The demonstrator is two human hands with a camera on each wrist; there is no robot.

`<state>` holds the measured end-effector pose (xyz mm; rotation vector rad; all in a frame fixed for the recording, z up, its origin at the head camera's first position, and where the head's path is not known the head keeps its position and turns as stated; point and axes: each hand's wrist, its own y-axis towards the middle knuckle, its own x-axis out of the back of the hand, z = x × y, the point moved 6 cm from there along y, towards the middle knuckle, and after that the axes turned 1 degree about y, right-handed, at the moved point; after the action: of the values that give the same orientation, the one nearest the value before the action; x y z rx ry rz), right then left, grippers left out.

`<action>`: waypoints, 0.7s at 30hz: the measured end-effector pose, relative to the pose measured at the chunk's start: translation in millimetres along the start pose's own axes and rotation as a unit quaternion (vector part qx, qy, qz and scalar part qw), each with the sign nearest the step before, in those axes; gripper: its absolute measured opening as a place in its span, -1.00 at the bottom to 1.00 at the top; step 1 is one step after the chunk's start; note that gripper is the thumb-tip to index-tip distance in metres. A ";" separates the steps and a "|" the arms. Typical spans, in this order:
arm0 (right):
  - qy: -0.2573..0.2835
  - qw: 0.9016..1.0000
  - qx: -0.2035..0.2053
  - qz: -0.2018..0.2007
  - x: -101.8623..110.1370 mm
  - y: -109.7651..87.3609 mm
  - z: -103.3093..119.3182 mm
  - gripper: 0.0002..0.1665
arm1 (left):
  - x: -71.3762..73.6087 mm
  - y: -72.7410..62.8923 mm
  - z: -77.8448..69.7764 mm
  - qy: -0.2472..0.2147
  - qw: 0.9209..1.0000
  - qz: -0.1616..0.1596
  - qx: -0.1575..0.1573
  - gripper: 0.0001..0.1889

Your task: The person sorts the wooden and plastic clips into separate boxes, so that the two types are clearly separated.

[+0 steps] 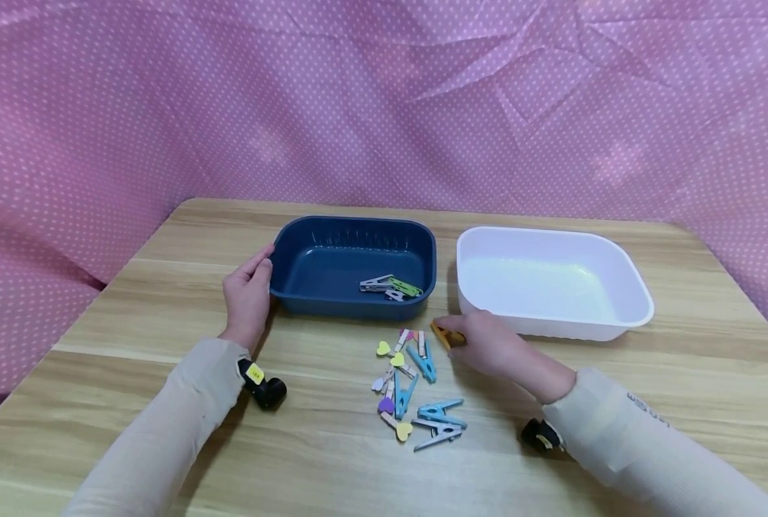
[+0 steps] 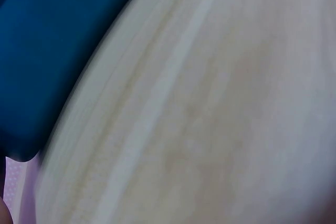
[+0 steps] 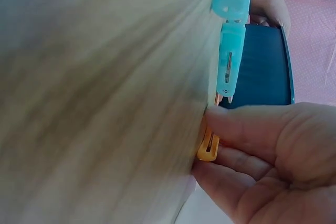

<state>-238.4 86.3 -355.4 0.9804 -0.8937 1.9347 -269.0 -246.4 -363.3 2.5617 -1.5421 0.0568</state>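
My left hand point(image 1: 246, 298) holds the left rim of a dark blue plastic tub point(image 1: 345, 309). Inside the tub's front right corner lie a green clothespin point(image 1: 404, 287) and a few grey ones. Just in front of the white tub point(image 1: 552, 328), my right hand point(image 1: 493, 348) pinches an orange clothespin point(image 1: 447, 336) between thumb and fingers. The right wrist view shows this orange clip point(image 3: 209, 148) low against the tabletop. To its left is a loose group of blue clothespins point(image 1: 422, 362) and small wooden pegs with hearts point(image 1: 404, 431) in yellow, purple and white.
Both tubs stand side by side toward the back of the wooden table point(image 1: 332, 459), a narrow gap between them. A grey-blue clothespin point(image 1: 437, 433) lies nearest the front of the group. Pink dotted cloth point(image 1: 384, 108) hangs behind and beside the table.
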 end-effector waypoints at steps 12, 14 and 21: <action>-0.006 1.000 -0.003 0.000 0.3 2.2 0.4 -0.42 | 0.3 1.5 0.0 0.004 1.000 -0.003 -0.003 -0.67; -0.003 1.000 -0.005 -0.001 0.4 1.6 0.6 -0.43 | 0.3 1.4 -0.1 0.006 1.000 -0.002 -0.004 -0.67; 0.014 1.000 -0.011 -0.001 1.0 -1.0 0.1 -0.44 | -0.3 0.4 -0.1 0.011 1.000 0.000 -0.007 -0.66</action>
<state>-237.9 87.0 -354.2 0.9385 -0.8946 1.9287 -269.5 -246.4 -363.1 2.5418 -1.5294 0.0749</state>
